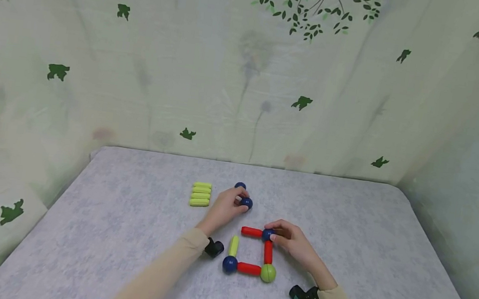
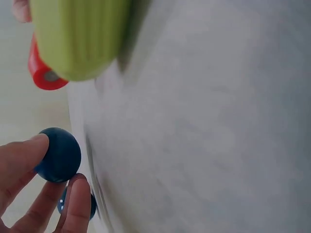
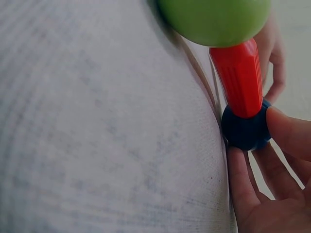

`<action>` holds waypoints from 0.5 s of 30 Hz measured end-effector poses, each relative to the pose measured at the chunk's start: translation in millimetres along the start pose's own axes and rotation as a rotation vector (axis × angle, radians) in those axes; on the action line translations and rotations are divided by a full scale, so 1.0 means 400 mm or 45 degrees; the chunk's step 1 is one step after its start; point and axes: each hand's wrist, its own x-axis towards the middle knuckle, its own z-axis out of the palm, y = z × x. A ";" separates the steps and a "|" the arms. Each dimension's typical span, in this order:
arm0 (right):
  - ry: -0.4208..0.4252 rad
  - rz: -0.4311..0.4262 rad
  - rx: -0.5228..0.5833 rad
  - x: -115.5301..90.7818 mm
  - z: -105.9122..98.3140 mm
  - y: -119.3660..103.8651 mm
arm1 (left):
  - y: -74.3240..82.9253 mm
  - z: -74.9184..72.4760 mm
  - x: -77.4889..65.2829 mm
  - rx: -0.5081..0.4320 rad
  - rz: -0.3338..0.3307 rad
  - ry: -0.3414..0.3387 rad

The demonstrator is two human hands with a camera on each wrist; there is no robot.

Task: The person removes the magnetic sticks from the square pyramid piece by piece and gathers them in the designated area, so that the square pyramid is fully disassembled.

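My left hand (image 1: 226, 209) pinches a dark blue ball (image 1: 246, 203) between thumb and fingers. Just behind it a second blue ball (image 1: 240, 185) sits partly covered by the fingers. With thumb and fingers, my right hand (image 1: 295, 242) grips the blue corner ball (image 3: 247, 125) of a shape made of rods and balls. From that corner one red rod (image 1: 252, 232) points left and another red rod (image 1: 269, 252) runs to a green ball (image 1: 268, 273). A third red rod (image 1: 248, 269) joins the green ball to a blue ball (image 1: 230, 264), from which a yellow-green rod (image 1: 234, 246) extends.
Several yellow-green rods (image 1: 200, 194) lie in a stack-like row to the left of my left hand. The grey cloth-covered table (image 1: 123, 205) reaches to a pale leaf-printed curtain (image 1: 214, 65) at the back. Black wrist cameras (image 1: 303, 296) are strapped on both wrists.
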 end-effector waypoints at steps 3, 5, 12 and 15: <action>-0.011 -0.004 0.002 -0.005 -0.001 -0.012 | 0.006 0.011 0.019 0.063 -0.004 0.013; -0.017 -0.003 -0.004 -0.015 0.000 -0.038 | 0.007 0.017 0.030 0.095 -0.001 0.028; -0.017 0.006 0.003 -0.035 0.001 -0.091 | 0.014 0.021 0.043 0.138 -0.005 0.046; -0.016 0.014 -0.007 -0.036 0.000 -0.090 | 0.013 0.015 0.037 0.138 0.017 0.051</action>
